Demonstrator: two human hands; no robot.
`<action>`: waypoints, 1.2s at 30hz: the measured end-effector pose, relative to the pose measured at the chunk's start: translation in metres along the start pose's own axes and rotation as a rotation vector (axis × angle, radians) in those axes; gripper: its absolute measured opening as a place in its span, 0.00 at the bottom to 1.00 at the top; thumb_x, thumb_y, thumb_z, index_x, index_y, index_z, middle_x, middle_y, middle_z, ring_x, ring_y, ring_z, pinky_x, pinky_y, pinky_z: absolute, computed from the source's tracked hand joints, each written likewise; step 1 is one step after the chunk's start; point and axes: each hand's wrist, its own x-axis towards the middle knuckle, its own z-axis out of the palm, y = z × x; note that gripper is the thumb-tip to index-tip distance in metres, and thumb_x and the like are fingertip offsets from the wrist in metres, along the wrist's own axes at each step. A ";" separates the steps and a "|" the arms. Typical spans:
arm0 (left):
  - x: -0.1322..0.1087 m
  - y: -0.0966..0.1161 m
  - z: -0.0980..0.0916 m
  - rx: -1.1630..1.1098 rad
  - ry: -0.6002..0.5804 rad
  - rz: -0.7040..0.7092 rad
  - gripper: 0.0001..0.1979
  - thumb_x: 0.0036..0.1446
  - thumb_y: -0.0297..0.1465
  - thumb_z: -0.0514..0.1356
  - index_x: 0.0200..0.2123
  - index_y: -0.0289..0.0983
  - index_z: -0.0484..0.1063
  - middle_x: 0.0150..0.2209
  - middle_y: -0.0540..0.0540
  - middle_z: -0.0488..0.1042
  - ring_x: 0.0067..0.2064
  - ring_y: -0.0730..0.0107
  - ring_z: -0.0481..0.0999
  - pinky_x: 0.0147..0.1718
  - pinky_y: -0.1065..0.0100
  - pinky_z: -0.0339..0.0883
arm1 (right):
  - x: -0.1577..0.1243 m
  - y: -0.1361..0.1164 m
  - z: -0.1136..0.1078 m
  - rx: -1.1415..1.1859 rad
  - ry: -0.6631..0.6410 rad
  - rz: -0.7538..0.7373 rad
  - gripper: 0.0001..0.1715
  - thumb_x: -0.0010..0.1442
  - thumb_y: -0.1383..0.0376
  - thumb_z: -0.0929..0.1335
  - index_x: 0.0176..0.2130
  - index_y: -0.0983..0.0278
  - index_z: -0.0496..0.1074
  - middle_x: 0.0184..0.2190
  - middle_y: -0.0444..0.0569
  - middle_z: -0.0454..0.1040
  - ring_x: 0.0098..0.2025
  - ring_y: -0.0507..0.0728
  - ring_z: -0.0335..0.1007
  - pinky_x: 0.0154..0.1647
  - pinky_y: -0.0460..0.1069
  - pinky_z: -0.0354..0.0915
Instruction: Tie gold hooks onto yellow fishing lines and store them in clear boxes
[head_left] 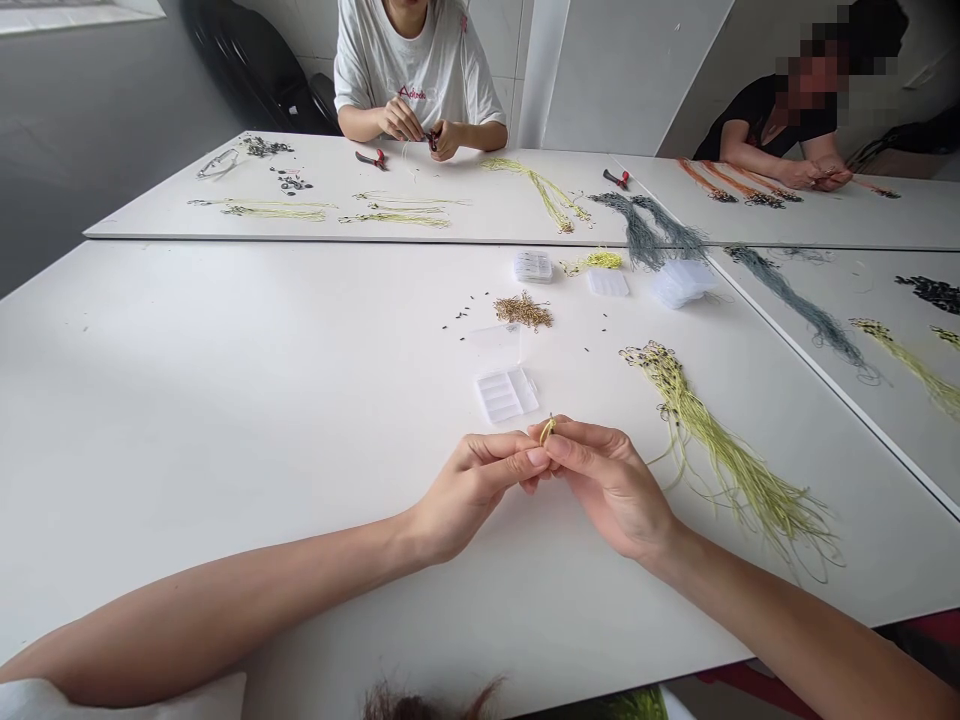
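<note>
Head view: on the white table, the left hand and right hand pinch a short yellow-green cord between pressed fingertips. From that cord, an open plastic compartment box sits beyond and slightly left, with unused-looking gold hooks heaped farther beyond. A finished-looking bundle of cords lies right, reaching toward the table's edge.

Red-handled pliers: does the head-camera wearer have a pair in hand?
No, the left hand and right hand pinch only a small yellow-green cord bundle, while the red-handled pliers lie on the far table.
</note>
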 end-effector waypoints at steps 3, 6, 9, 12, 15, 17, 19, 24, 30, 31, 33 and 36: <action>0.000 0.001 0.000 -0.002 -0.011 0.006 0.12 0.61 0.32 0.60 0.26 0.35 0.75 0.29 0.47 0.64 0.38 0.68 0.62 0.37 0.67 0.57 | 0.001 0.000 0.000 -0.003 -0.036 -0.017 0.06 0.57 0.60 0.71 0.32 0.57 0.80 0.33 0.46 0.73 0.31 0.56 0.68 0.40 0.57 0.64; -0.001 0.001 0.000 -0.008 -0.019 0.013 0.11 0.61 0.31 0.60 0.26 0.35 0.76 0.30 0.46 0.65 0.39 0.67 0.63 0.38 0.66 0.57 | 0.001 0.000 -0.001 -0.006 -0.052 -0.025 0.07 0.58 0.60 0.70 0.33 0.56 0.81 0.33 0.47 0.74 0.32 0.56 0.68 0.40 0.57 0.65; -0.002 0.000 -0.001 -0.015 -0.035 0.008 0.11 0.61 0.30 0.60 0.28 0.35 0.77 0.31 0.47 0.65 0.36 0.71 0.61 0.38 0.67 0.57 | 0.001 0.000 -0.002 -0.005 -0.067 -0.017 0.06 0.58 0.60 0.71 0.34 0.56 0.81 0.34 0.46 0.73 0.31 0.56 0.69 0.40 0.57 0.64; -0.003 -0.002 -0.003 -0.026 -0.038 0.011 0.11 0.62 0.29 0.59 0.28 0.35 0.77 0.30 0.48 0.64 0.35 0.72 0.60 0.38 0.68 0.56 | 0.001 0.000 -0.001 0.017 -0.080 -0.009 0.05 0.59 0.62 0.71 0.33 0.57 0.80 0.34 0.45 0.72 0.31 0.55 0.69 0.40 0.56 0.64; -0.003 -0.002 -0.002 -0.029 -0.035 0.011 0.11 0.63 0.29 0.59 0.28 0.34 0.76 0.29 0.48 0.64 0.35 0.73 0.59 0.38 0.68 0.56 | 0.001 -0.001 0.001 0.033 -0.081 0.000 0.05 0.58 0.62 0.71 0.32 0.58 0.79 0.32 0.44 0.72 0.31 0.55 0.69 0.39 0.55 0.64; -0.003 -0.002 -0.002 -0.029 -0.034 0.011 0.11 0.63 0.29 0.59 0.28 0.35 0.76 0.29 0.48 0.64 0.35 0.73 0.60 0.37 0.68 0.56 | 0.001 -0.002 0.001 0.031 -0.076 0.000 0.05 0.58 0.62 0.71 0.32 0.58 0.78 0.32 0.44 0.72 0.30 0.54 0.69 0.38 0.55 0.64; -0.003 -0.001 0.000 -0.018 -0.029 0.014 0.12 0.63 0.30 0.58 0.28 0.35 0.76 0.30 0.48 0.65 0.36 0.72 0.60 0.37 0.68 0.56 | 0.001 -0.001 0.001 0.024 -0.071 -0.009 0.05 0.59 0.62 0.71 0.32 0.59 0.79 0.34 0.45 0.73 0.30 0.54 0.69 0.38 0.55 0.64; -0.003 -0.001 0.000 -0.002 -0.020 0.008 0.12 0.63 0.30 0.58 0.28 0.34 0.76 0.32 0.47 0.65 0.38 0.71 0.62 0.37 0.68 0.56 | 0.001 0.001 -0.001 -0.009 -0.058 -0.029 0.07 0.59 0.63 0.70 0.31 0.59 0.79 0.38 0.46 0.73 0.31 0.54 0.69 0.39 0.56 0.63; -0.002 -0.002 -0.003 -0.059 -0.043 -0.021 0.11 0.63 0.28 0.59 0.28 0.33 0.76 0.30 0.48 0.65 0.36 0.73 0.61 0.38 0.68 0.56 | 0.000 0.002 -0.002 0.022 -0.074 -0.004 0.06 0.60 0.64 0.70 0.32 0.61 0.79 0.33 0.45 0.70 0.32 0.54 0.68 0.39 0.56 0.63; -0.002 -0.002 -0.004 -0.058 -0.045 -0.023 0.11 0.63 0.28 0.59 0.28 0.33 0.76 0.30 0.48 0.65 0.36 0.73 0.61 0.38 0.68 0.56 | 0.000 0.002 -0.002 0.033 -0.078 0.000 0.06 0.60 0.64 0.70 0.33 0.61 0.79 0.32 0.45 0.70 0.31 0.54 0.68 0.38 0.56 0.63; -0.002 -0.002 -0.004 -0.053 -0.048 -0.024 0.11 0.63 0.28 0.58 0.28 0.33 0.76 0.30 0.48 0.65 0.36 0.73 0.61 0.38 0.68 0.55 | 0.001 0.002 -0.002 0.055 -0.083 0.001 0.06 0.60 0.65 0.70 0.33 0.61 0.79 0.31 0.45 0.69 0.31 0.54 0.68 0.38 0.56 0.64; -0.002 -0.003 -0.003 -0.039 -0.051 -0.017 0.11 0.63 0.28 0.58 0.29 0.33 0.75 0.31 0.47 0.66 0.37 0.73 0.61 0.38 0.68 0.55 | 0.001 0.002 -0.001 0.078 -0.078 0.001 0.06 0.60 0.66 0.70 0.31 0.62 0.78 0.31 0.45 0.69 0.30 0.54 0.68 0.37 0.55 0.63</action>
